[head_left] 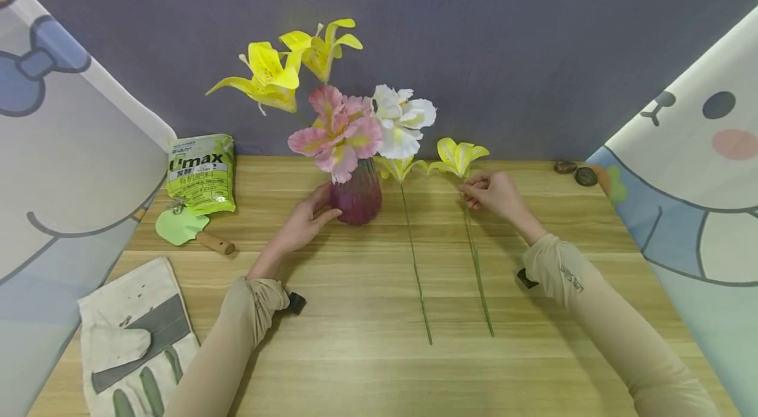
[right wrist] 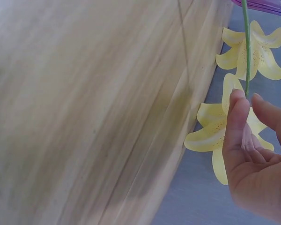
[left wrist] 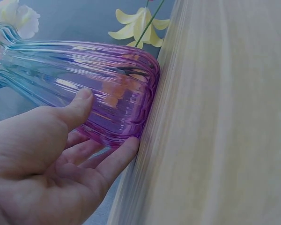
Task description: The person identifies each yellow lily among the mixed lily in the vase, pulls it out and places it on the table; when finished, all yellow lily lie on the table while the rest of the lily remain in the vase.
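My left hand (head_left: 308,216) holds the lower side of a ribbed glass vase (head_left: 356,196), purple at its base and blue toward the neck. In the left wrist view the thumb lies along the glass (left wrist: 107,93) and the fingers curl under it. Pink (head_left: 340,127), white (head_left: 403,118) and two yellow flowers (head_left: 269,78) stand in the vase. My right hand (head_left: 494,196) pinches the green stem of a yellow lily (head_left: 456,155) just below its bloom, between thumb and forefinger. Another yellow lily (head_left: 401,168) lies to its left, with its stem pointing toward me.
At the left are a green fertilizer bag (head_left: 201,173), a small green trowel (head_left: 180,226) with a wooden handle, and work gloves (head_left: 139,338). Two dark stones (head_left: 585,176) sit at the back right. A grey wall panel (head_left: 533,55) rises behind the wooden table (head_left: 355,351).
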`<state>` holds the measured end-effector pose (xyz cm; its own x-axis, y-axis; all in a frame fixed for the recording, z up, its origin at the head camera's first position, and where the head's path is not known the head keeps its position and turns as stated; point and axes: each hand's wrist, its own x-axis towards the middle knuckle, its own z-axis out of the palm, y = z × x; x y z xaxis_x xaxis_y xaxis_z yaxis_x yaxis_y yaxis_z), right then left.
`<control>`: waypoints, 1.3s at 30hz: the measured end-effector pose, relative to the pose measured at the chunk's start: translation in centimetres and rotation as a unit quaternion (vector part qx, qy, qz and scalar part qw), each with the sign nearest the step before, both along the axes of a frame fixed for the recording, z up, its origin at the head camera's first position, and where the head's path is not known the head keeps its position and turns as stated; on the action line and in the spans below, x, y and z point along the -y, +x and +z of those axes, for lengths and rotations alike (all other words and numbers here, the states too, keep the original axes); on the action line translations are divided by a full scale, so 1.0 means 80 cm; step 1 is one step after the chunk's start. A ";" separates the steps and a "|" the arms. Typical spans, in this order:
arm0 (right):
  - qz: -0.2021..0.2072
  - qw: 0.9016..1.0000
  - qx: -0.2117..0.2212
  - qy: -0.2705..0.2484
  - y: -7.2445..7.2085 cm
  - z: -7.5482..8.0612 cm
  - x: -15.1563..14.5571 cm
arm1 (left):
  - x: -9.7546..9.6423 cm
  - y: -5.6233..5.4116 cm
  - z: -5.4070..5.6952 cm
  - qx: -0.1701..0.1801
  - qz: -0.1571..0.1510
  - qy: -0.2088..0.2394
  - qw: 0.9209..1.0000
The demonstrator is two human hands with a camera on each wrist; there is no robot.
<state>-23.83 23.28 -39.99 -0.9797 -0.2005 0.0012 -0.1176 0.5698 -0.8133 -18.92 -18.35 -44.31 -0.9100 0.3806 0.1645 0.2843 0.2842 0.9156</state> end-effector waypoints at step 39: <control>0.190 0.966 -0.169 -0.055 0.038 0.223 0.281 | 0.002 -0.001 -0.003 -0.012 -0.003 0.006 1.000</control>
